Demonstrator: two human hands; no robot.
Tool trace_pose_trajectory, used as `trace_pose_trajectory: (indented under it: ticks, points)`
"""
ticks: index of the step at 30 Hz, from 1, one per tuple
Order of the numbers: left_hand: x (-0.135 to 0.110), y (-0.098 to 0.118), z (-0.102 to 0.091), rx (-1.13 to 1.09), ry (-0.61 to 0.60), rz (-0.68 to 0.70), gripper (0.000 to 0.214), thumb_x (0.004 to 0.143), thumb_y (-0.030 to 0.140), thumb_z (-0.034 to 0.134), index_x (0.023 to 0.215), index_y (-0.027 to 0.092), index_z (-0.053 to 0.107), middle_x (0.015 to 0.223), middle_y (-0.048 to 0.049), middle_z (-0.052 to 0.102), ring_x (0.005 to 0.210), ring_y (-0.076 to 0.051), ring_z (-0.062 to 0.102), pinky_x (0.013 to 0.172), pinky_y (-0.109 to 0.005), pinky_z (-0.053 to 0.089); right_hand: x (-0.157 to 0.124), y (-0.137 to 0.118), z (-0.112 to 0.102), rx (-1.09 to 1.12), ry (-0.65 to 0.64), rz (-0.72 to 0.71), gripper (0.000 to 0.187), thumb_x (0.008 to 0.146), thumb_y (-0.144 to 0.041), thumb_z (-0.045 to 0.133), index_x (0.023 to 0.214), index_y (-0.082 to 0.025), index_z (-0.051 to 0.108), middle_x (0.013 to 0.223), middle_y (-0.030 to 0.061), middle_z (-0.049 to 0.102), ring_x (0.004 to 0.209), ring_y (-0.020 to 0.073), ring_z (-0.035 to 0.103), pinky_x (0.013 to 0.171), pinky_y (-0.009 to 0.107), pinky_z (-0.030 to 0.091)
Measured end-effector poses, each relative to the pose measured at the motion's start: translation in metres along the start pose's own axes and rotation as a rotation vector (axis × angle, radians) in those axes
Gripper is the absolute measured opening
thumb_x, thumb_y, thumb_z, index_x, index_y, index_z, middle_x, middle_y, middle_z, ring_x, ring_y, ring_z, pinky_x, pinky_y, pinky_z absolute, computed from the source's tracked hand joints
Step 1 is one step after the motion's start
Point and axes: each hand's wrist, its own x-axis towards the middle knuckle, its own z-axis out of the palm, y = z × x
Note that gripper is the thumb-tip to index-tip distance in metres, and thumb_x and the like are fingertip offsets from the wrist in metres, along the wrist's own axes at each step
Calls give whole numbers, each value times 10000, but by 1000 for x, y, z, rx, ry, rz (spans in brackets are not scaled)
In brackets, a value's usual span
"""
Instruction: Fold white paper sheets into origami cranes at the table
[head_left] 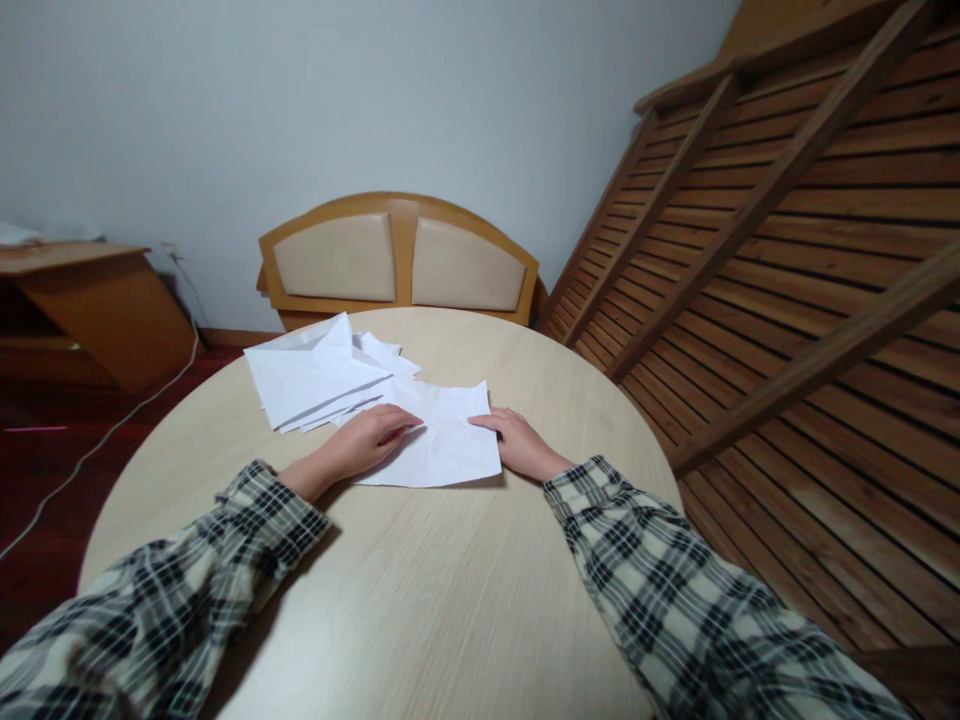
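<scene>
A creased white sheet of paper (442, 440) lies flat on the round pale wooden table (420, 600). My left hand (367, 440) rests palm down on the sheet's left part, fingers stretched out. My right hand (517, 440) lies at the sheet's right edge, fingers extended and touching the paper. Just behind and to the left, a loose pile of white papers (315, 375) lies on the table, some folded. Both arms wear plaid sleeves.
A wooden chair with padded beige backrest (397, 260) stands at the table's far side. A slatted wooden frame (787, 250) leans along the right. A wooden desk (90, 300) and a white cable (112, 430) are on the left floor.
</scene>
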Motion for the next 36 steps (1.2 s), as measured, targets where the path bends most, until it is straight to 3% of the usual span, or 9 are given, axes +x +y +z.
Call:
trace_pose_trajectory:
  ticks: [14,25,29,36]
  points:
    - [-3,-8,6,-125,-27,-102,276,942,282,507,1094,221,730,1171,-75,744,1071,-224,683,1005,-435,516,0,5,-12,73,-87,-90,269,911,-213,642,1153,-277,741,1187,78,716,1119,231,612,1007,440,424]
    - [-1,-9,2,-86,-58,-22,324,970,266,467,1155,220,729,1224,-100,718,1101,-227,669,988,-431,532,2,2,-16,108,-117,-29,270,933,-224,594,1141,-305,746,1227,51,705,1138,218,618,1044,456,439]
    - [-4,-18,-1,-54,-73,3,330,981,275,460,1189,253,716,1234,-82,717,1123,-218,664,1015,-437,517,3,1,-19,100,-129,-30,252,969,-298,560,1137,-332,745,1229,21,711,1134,222,628,1047,462,446]
    - [-12,-40,-6,-123,-52,-85,323,925,222,468,1078,260,751,1196,-56,741,1097,-219,688,1025,-471,516,1,4,-24,200,-162,-75,274,997,-321,511,1157,-320,733,1257,-2,700,1172,200,624,1069,416,450]
